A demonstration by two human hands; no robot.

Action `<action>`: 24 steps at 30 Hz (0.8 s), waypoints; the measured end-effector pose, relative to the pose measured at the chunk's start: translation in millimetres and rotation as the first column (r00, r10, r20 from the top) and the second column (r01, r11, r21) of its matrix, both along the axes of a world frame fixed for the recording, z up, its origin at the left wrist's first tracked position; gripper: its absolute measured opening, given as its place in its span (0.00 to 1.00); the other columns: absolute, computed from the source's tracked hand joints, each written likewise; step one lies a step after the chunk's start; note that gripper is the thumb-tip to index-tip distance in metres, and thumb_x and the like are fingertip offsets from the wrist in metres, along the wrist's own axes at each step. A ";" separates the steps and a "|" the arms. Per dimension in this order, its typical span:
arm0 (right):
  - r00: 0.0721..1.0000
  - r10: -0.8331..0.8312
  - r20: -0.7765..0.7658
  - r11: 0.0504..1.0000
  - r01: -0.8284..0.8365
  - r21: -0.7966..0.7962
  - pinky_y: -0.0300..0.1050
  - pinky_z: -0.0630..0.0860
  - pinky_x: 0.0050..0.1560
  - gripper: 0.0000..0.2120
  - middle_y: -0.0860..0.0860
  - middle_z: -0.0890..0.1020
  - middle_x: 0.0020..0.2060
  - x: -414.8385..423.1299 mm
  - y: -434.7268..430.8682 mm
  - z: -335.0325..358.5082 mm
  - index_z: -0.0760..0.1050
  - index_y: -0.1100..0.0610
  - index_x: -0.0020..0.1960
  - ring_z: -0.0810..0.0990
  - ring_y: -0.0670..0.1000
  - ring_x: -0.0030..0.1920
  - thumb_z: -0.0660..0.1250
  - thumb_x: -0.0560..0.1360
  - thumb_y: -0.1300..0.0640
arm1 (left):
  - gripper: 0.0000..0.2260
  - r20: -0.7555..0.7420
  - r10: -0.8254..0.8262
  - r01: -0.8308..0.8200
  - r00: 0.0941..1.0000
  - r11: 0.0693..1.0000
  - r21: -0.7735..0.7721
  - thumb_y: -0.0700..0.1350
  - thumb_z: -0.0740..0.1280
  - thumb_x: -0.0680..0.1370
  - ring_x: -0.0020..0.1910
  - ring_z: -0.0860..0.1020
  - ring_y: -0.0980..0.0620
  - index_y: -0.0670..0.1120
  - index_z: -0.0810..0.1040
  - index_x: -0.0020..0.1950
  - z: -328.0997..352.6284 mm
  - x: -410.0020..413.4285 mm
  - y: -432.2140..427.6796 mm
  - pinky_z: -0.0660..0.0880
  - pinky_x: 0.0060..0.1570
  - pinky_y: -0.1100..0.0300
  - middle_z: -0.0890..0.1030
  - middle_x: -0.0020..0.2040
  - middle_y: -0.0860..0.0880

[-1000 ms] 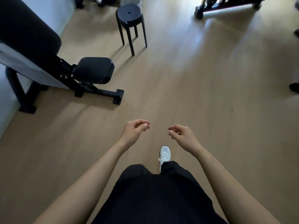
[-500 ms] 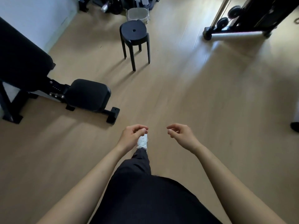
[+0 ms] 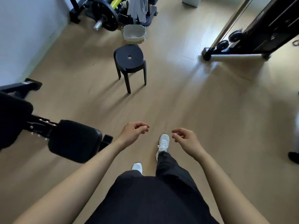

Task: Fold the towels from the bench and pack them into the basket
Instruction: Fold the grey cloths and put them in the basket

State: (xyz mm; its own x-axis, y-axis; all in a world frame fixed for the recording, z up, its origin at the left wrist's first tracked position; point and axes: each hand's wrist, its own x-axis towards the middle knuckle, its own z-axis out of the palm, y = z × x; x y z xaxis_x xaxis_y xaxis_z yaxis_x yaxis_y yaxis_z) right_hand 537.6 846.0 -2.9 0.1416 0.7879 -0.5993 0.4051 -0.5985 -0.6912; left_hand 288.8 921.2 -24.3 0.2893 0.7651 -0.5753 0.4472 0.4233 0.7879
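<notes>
Nearest to me, both hands hang over the wood-look floor [image 3: 210,118], palms turned inward. My left hand [image 3: 132,135] has its fingers loosely curled with the thumb near the fingertips, and it grips nothing. My right hand [image 3: 186,140] is the same, fingers slack and bent, touching nothing. Between and below them are black trousers and two white shoes, the right shoe [image 3: 163,143] ahead of the left.

On my left lies a padded bench [image 3: 74,141], its black cushion matte and round-cornered, bolted to a dark steel frame.

Further on stands a black stool [image 3: 129,59], with a smooth squarish seat, a small hole in the middle and four straight legs.

Just beyond the stool, the basket [image 3: 133,33] sits upright on the floor, mouth up. It is pale, soft-sided and round-cornered.

Beyond it the towels [image 3: 137,8], light grey and limp, drape from a dark machine, their long axis hanging straight down toward the basket. A black weight plate [image 3: 105,17] stands to their left.
</notes>
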 end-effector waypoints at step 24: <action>0.978 0.192 0.079 0.981 -0.191 -0.024 0.43 0.76 0.48 0.08 0.50 0.83 0.46 200.3 558.7 -18.0 0.82 0.51 0.56 0.81 0.51 0.47 0.67 0.78 0.52 | 0.08 -0.061 0.165 -0.164 0.984 0.986 0.024 0.42 0.66 0.82 0.50 0.84 0.49 0.45 0.85 0.55 -3.2 169.4 506.8 0.79 0.57 0.54 0.86 0.48 0.50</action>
State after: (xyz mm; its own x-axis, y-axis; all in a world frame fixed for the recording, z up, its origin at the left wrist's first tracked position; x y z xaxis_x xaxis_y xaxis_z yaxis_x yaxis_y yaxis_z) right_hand 737.9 1404.7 -20.9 0.0378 0.7956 -0.6046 0.5672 -0.5152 -0.6425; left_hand 458.1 1428.0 -27.5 0.1224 0.8102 -0.5732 0.4214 0.4805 0.7691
